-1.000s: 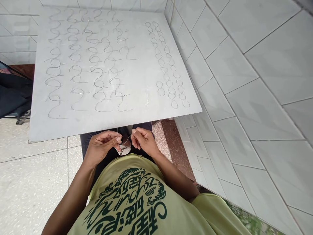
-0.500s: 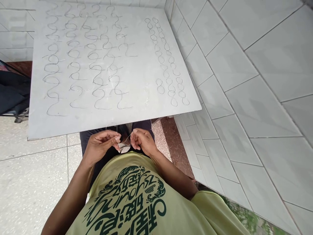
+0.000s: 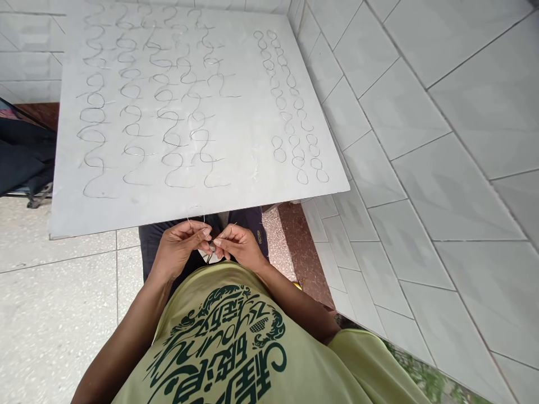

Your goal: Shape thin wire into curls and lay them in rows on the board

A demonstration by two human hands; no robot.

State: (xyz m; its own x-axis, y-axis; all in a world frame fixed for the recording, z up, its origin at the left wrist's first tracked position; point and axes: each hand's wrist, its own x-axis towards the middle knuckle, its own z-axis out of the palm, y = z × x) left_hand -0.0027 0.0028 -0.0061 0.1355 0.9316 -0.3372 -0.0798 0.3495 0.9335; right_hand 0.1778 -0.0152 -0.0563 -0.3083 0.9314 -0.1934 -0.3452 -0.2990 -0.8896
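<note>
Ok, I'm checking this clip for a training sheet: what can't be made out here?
Head view only:
- What the left hand and right hand pinch: hidden by the fingers.
- The thin wire: too fine to trace past the hands.
- The white board: its far edge is cut off by the picture's top; its support is hidden beneath it.

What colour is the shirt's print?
Dark green print on a yellow-green shirt, best in the head view.

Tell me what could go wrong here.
The thin wire held between the left hand and right hand could slip or kink, being so fine. Its loose end could prick a finger. The curled wire pieces on the white board could be snagged, since the board's edge sits just above the hands.
</note>
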